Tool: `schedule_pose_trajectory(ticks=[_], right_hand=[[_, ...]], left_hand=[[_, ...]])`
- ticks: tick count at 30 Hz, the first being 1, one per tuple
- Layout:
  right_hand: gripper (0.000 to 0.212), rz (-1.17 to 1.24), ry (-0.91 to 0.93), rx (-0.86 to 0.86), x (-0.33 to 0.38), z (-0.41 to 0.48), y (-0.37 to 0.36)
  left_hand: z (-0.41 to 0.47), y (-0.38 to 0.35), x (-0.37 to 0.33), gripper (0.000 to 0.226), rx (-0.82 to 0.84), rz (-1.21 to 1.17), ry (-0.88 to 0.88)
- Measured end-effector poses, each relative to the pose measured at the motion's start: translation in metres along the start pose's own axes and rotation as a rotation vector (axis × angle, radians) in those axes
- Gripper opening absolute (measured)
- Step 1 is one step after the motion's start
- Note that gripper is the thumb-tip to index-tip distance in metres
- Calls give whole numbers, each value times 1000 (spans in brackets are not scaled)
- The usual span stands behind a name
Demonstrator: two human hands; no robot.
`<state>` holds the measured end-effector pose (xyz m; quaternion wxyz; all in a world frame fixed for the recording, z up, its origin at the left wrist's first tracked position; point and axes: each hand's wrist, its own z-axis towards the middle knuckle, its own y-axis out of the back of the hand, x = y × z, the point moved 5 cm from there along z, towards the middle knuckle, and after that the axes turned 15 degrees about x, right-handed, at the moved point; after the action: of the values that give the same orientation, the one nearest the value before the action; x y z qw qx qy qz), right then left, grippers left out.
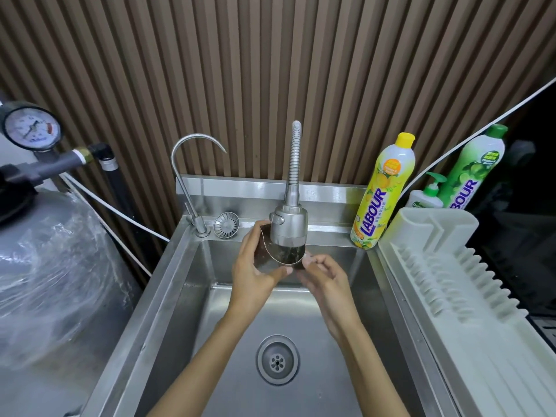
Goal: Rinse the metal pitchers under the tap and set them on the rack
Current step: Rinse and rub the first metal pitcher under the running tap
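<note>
A metal pitcher is held directly under the spray tap head, above the steel sink. It is tilted so that its open mouth faces up into the head, and streaks of water show inside the rim.

The left hand grips the pitcher's body from the left of the tap head. Its fingers wrap around the far side and its thumb lies across the near wall. The right hand, just below and right of the tap head, has its fingers curled in against the pitcher's right side and holds a dark part there. Whether that part is the handle cannot be told.

Straight below the tap head, well apart from it, is the round drain. A loose strainer basket leans just left of the tap head, and a thin gooseneck tap rises farther left.

To the right of the tap head stands a yellow LABOUR bottle. Beyond it are a white pump bottle and a green LABOUR bottle. The pale plastic dish rack lies right of the tap head beside the sink. Far to the left are a pressure gauge and a plastic-wrapped tank.
</note>
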<state>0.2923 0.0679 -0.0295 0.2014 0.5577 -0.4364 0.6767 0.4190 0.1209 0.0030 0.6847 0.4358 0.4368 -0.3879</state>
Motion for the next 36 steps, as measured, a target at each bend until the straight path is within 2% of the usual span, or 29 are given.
schedule_pose_trajectory(ticks=[4, 9, 11, 14, 16, 18, 22, 25, 27, 31, 34, 36], right_hand=[[18, -48, -75, -10, -4, -5, -3], [22, -292, -183, -135, 17, -14, 8], [22, -519, -186, -203, 34, -18, 12], [27, -918, -100, -270, 57, -24, 8], [23, -1033, -24, -283, 66, -28, 1], [20, -862, 67, -249, 65, -27, 0], [24, -415, 72, -106, 38, -13, 6], [23, -38, 22, 8, 12, -4, 4], [19, 88, -39, 35, 1, -4, 1], [16, -15, -131, 0, 0, -10, -2], [17, -161, -170, -106, 13, -18, 2], [18, -376, -166, -231, 26, -23, 8]], left_hand=[[-11, 9, -2, 83, -46, 187, 97], [-19, 3, 1, 64, -44, 261, 228], [-21, -3, 7, 55, -7, 190, 283], [-18, -17, 18, 49, 99, -81, 309], [-13, -26, 24, 48, 129, -186, 297], [-7, -30, 25, 50, 114, -235, 241], [7, -22, 22, 86, 30, -276, 124], [7, -10, 10, 88, -15, -45, 47], [1, -4, 0, 88, -67, 96, 38], [-12, 2, -3, 82, -171, 239, 175], [-23, -4, 4, 72, -171, 172, 237], [-27, -10, 9, 69, -123, 64, 272]])
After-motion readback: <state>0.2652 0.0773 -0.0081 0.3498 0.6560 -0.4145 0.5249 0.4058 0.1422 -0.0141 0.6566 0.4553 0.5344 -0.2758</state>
